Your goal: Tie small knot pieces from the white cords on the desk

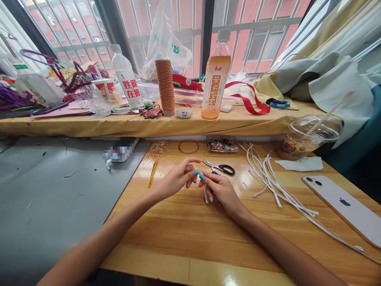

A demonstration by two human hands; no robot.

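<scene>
I saw my right hand (222, 190) pinching a white strip (205, 195) in closed fingers, its long axis hanging downward over the table (190, 238). My left hand (178, 178), fingers loosely curled, met it from the left, holding nothing I could tell.

We see bare forearms, no sleeves, and bright blue polish on the fingernails (196, 173) (both hands).

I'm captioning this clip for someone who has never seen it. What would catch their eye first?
First, the two hands meeting at the middle of the wooden table: the left hand and right hand pinch a short white strip between them. Next, the tall orange tea bottle and the copper thread spool standing on the yellow ledge behind, and the white phone lying face down at the right.
</scene>
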